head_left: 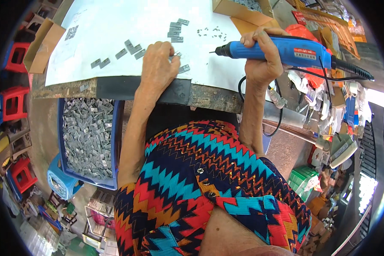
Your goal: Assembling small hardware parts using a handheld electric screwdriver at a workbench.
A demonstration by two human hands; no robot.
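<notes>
My right hand (264, 53) is wrapped round a blue electric screwdriver (286, 48), held level with its thin bit pointing left over the white sheet. My left hand (160, 66) is curled near the table's front edge, thumb and forefinger closed on a small grey part (177, 54), mostly hidden by the fingers. Another grey part (184, 68) lies just right of that hand. Several flat grey parts (121, 53) are strewn left of it, and a short stack of grey parts (175, 32) lies farther back. Tiny screws (213, 32) are scattered left of and beyond the screwdriver.
A blue bin (115, 145) full of grey parts stands below the table edge at left. An open cardboard box (243, 13) sits at the back right, another cardboard box (42, 45) at the left. The screwdriver's black cable (281, 106) hangs at right. Red stools (16, 98) stand left.
</notes>
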